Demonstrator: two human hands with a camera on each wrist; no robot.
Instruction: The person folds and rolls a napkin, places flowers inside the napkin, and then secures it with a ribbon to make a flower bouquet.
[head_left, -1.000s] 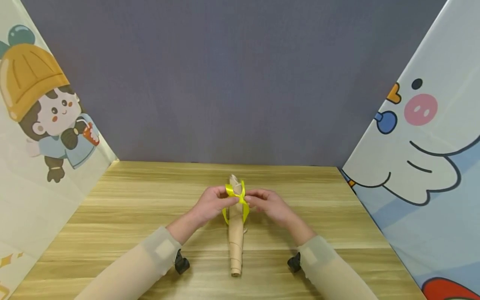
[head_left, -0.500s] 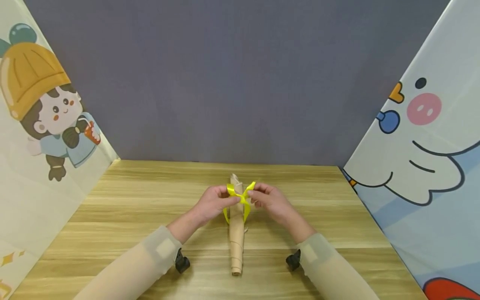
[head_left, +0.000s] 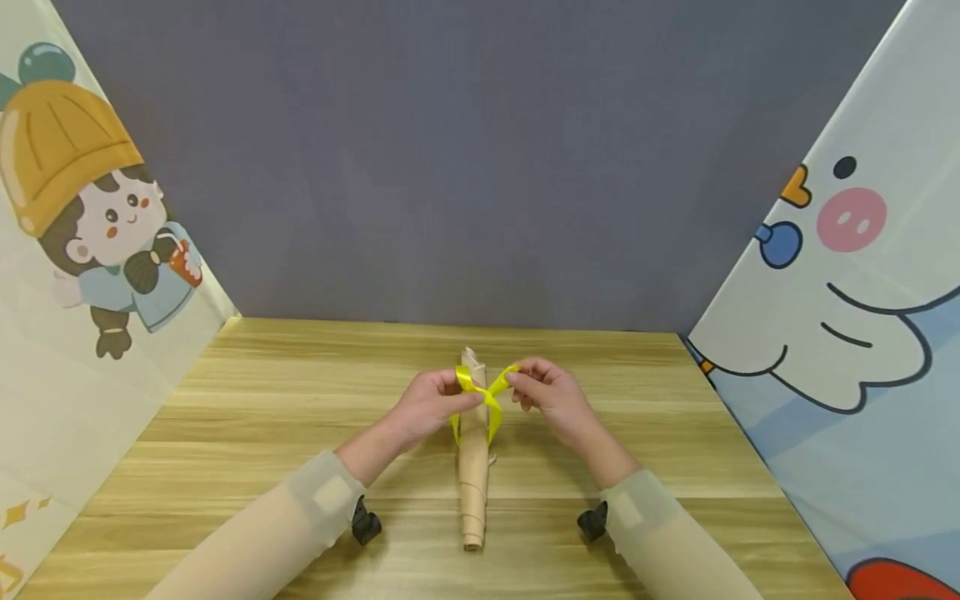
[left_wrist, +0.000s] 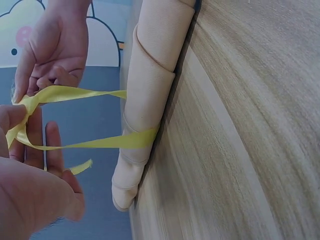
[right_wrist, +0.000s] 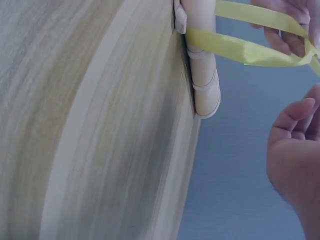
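Note:
A long beige roll with slanting overlapped edges lies lengthwise on the table. Yellow ribbon passes round its far part, and both ends rise to a crossing above it. My left hand pinches the ribbon close to that crossing, thumb on the near side. To the right, my right hand pinches the other ribbon end between thumb and forefinger, its other fingers curled. The left wrist view shows two ribbon strands stretched between the roll and the hands. My right hand's fingertips are partly cut off in the right wrist view.
The wood-grain table ends at a dark grey back panel. Cartoon-printed panels stand on the left and right. Each sleeved wrist carries a small black camera.
My right hand has moved right and slightly away from the crossing, drawing its ribbon end out to the right. My left hand keeps nearly the same place on the ribbon.

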